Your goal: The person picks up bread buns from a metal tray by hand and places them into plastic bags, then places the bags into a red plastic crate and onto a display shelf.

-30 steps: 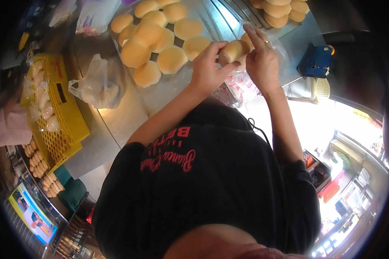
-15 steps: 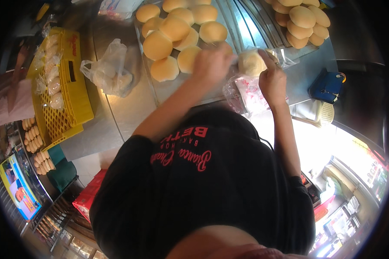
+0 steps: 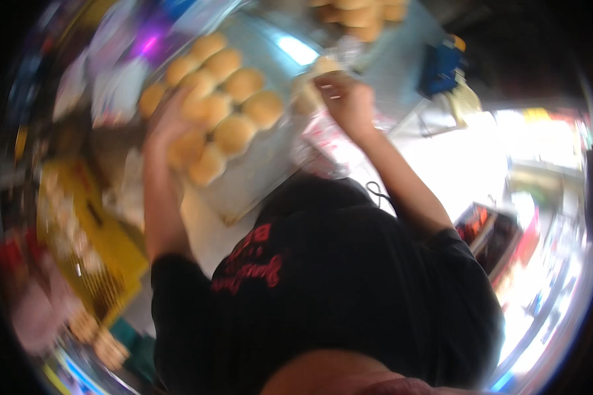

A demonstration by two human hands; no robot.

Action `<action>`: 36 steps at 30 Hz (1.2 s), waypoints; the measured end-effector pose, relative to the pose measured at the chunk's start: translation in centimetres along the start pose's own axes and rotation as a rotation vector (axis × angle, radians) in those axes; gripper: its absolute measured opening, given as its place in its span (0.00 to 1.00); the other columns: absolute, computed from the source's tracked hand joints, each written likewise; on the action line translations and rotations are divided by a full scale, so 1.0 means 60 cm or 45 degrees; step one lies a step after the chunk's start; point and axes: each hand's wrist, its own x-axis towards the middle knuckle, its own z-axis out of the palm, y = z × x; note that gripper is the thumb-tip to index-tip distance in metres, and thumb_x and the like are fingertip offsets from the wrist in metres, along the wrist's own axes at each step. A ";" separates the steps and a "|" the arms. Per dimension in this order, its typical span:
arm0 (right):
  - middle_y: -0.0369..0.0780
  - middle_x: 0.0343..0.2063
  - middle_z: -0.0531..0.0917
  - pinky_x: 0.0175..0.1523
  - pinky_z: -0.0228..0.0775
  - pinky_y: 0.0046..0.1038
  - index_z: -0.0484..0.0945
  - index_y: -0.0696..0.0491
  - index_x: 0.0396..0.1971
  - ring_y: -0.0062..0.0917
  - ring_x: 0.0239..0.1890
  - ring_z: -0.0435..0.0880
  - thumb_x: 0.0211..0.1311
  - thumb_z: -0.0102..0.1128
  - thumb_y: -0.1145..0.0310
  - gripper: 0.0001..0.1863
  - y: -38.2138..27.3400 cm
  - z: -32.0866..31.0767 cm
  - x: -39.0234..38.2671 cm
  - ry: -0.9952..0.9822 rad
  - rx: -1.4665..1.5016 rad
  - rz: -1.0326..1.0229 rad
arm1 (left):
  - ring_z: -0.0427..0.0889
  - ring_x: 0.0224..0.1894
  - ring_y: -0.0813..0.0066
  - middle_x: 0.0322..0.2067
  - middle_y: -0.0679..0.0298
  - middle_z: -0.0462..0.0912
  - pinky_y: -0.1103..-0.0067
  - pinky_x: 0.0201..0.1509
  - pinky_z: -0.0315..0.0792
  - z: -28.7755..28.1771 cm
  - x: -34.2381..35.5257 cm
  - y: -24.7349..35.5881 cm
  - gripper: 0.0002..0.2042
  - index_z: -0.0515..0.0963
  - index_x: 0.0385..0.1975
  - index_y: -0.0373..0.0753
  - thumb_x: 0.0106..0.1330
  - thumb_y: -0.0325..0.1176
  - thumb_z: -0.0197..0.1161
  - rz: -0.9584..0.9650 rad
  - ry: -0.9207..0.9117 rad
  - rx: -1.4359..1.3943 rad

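At the left side of a metal tray (image 3: 254, 181), my left hand (image 3: 169, 120) reaches in over the round golden buns (image 3: 236, 133). Motion smears its fingers, so whether they grip a bun cannot be made out. My right hand (image 3: 350, 105) is closed at a clear plastic bag (image 3: 303, 99) with pale bread inside, right of the tray. Just below that bag, nearer my body, lies a clear pack with red print (image 3: 326, 141).
A yellow crate (image 3: 89, 224) of wrapped bread stands on the left. Behind it is a person in pink (image 3: 43, 296). More buns (image 3: 362, 16) are piled at the far right, with a blue container (image 3: 441, 66) near the counter's right edge.
My left hand has swung left, from beside the bag to the tray's left buns. The right hand stays at the bag. The whole view has turned and blurred.
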 end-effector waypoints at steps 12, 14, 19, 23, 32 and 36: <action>0.47 0.37 0.82 0.47 0.73 0.36 0.83 0.54 0.36 0.41 0.42 0.81 0.38 0.58 0.78 0.18 -0.012 -0.018 0.021 -0.308 -0.052 0.066 | 0.71 0.51 0.66 0.48 0.59 0.70 0.74 0.58 0.65 -0.021 -0.131 -0.050 0.28 0.66 0.54 0.37 0.51 0.24 0.66 -0.113 -0.020 -0.559; 0.47 0.36 0.82 0.46 0.73 0.36 0.83 0.55 0.34 0.41 0.42 0.80 0.38 0.58 0.78 0.18 -0.007 0.005 0.022 -0.307 -0.046 0.048 | 0.71 0.52 0.65 0.49 0.58 0.71 0.73 0.58 0.65 -0.012 -0.131 -0.060 0.28 0.66 0.55 0.37 0.52 0.26 0.66 -0.096 0.008 -0.614; 0.49 0.37 0.79 0.45 0.73 0.36 0.81 0.58 0.32 0.44 0.40 0.80 0.37 0.58 0.78 0.16 -0.025 0.015 0.018 -0.322 -0.077 0.046 | 0.72 0.54 0.62 0.52 0.53 0.71 0.69 0.57 0.68 -0.011 -0.118 0.032 0.28 0.65 0.58 0.36 0.57 0.32 0.65 -0.267 0.365 -1.481; 0.53 0.41 0.77 0.43 0.75 0.36 0.77 0.64 0.35 0.45 0.38 0.80 0.38 0.60 0.76 0.18 -0.051 0.049 0.017 -0.258 -0.018 0.029 | 0.75 0.51 0.58 0.53 0.51 0.70 0.69 0.56 0.70 0.074 -0.062 0.039 0.29 0.62 0.60 0.31 0.62 0.39 0.63 0.245 0.817 -0.335; 0.51 0.42 0.75 0.45 0.74 0.36 0.73 0.64 0.41 0.43 0.42 0.79 0.41 0.63 0.72 0.23 -0.100 0.018 0.011 -0.169 0.067 0.106 | 0.72 0.55 0.64 0.52 0.52 0.70 0.74 0.56 0.70 0.149 -0.071 0.331 0.21 0.63 0.58 0.30 0.68 0.31 0.54 0.223 0.387 -2.135; 0.48 0.42 0.75 0.46 0.73 0.35 0.74 0.62 0.41 0.42 0.43 0.78 0.46 0.58 0.72 0.20 -0.111 0.029 -0.007 -0.185 0.035 0.176 | 0.71 0.57 0.65 0.54 0.56 0.71 0.76 0.56 0.69 0.168 -0.077 0.265 0.23 0.63 0.58 0.31 0.67 0.34 0.56 0.111 0.325 -1.444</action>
